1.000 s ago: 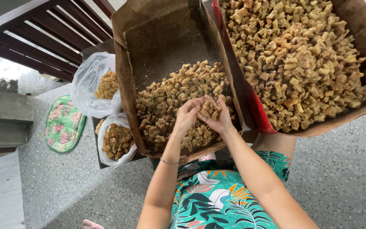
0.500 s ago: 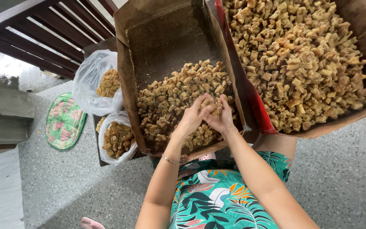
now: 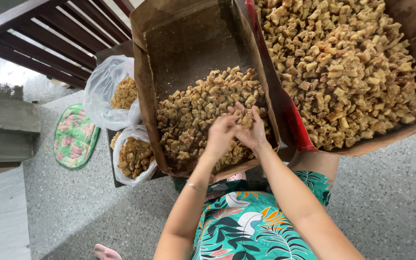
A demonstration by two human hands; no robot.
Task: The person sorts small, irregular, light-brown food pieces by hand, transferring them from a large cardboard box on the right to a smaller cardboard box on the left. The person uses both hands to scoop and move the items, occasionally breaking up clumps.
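In the box (image 3: 188,43), fried pieces (image 3: 198,106) under both hands' grip

We find open room in the bare far half of the brown box (image 3: 188,43), hemmed by its walls, with the fuller box (image 3: 410,43) crowding right.

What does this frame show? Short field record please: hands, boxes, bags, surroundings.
left hand: over the fried pieces, fingers curled into them
right hand: beside the left, touching it, some pieces between the fingers
middle cardboard box: part filled with fried pieces, far end bare
right cardboard box: heaped full, red inner flap
plastic bags: two, left of the boxes, same pieces inside
floor mat: green, floral, on speckled floor
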